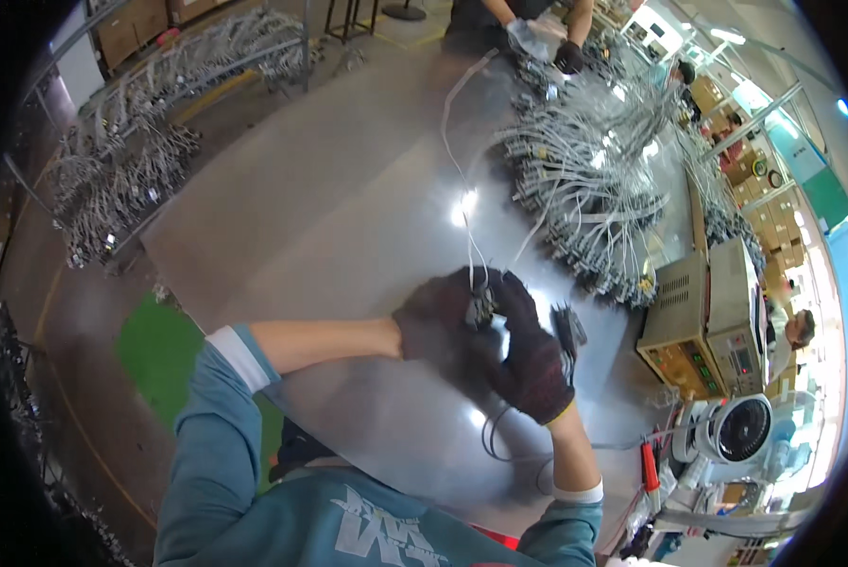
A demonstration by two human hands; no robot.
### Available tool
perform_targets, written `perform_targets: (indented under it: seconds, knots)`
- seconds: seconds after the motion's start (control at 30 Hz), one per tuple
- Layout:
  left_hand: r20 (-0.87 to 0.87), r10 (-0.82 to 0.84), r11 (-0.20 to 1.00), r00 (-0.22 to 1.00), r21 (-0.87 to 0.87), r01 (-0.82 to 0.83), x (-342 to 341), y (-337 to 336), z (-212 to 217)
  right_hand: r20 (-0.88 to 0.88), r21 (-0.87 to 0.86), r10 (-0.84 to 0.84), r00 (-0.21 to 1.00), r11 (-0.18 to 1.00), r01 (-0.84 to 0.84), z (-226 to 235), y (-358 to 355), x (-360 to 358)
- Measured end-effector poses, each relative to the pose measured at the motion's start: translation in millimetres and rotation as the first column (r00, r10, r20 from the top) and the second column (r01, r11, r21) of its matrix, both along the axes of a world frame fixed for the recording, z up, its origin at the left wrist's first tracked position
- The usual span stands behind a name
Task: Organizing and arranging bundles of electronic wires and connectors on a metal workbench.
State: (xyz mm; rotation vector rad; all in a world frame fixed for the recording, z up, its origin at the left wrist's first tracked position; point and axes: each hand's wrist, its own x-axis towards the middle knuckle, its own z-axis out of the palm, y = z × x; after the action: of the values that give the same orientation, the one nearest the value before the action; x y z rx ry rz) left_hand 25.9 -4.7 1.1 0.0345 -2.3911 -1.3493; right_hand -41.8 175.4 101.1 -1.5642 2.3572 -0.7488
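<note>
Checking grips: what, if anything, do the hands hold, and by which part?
Left hand: apparently a white cable, by the small dark connector at its near end. Whether the right hand also grips it can't be told.

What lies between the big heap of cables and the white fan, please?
In the head view, boxy instruments stand between the cable heap and the white fan.

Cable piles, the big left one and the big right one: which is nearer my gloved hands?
The right pile: it lies on the metal table beneath your right hand; the left pile sits beyond that table's left edge.
</note>
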Motion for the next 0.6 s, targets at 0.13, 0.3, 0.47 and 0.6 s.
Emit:
perform_targets:
  seconds: [0.13,0.3,0.47,0.6]
  knots:
    - [-0.014,-0.053,0.985,0.999,-0.166,0.05,-7,-7,-16,0.005,0.089,-0.097,0.995,0.991,0.096,-20,-20,4]
    - [0.072,-0.147,0.936,0.986,-0.312,0.163,-5,-12,-25,-0.069,-0.022,-0.072,0.995,0.997,0.071,-33,-14,-7]
    - [0.16,-0.205,0.931,0.966,-0.272,0.242,5,-14,7,-0.081,-0.145,-0.052,0.995,0.989,0.04,-25,-9,-5]
    - [0.287,-0.221,0.939,0.932,-0.196,0.283,17,-13,38,-0.015,-0.195,-0.055,0.998,0.979,0.052,-19,-9,-12]
